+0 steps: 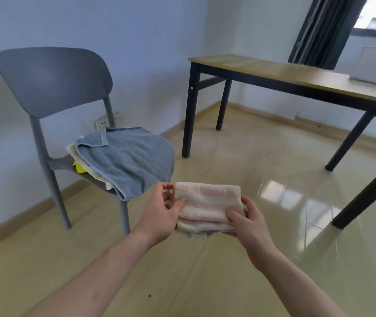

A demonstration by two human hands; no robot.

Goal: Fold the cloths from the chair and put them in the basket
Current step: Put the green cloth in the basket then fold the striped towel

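A pink-and-white striped cloth [207, 202], folded into a small thick rectangle, is held in the air in front of the grey chair [52, 83]. My left hand [159, 213] pinches its left end, thumb on top. My right hand [251, 225] grips its right end from below, thumb on the top layer. On the chair seat lies a pile of cloths: a blue towel [125, 159] on top, a cream cloth [91, 170] under it, and a yellow cloth [79, 168] peeking out at the left. No basket is in view.
A wooden table [285, 74] with black legs stands at the right, with a white object [374, 65] on its far end. Glossy floor lies between chair and table. A dark curtain [319, 30] hangs by the window.
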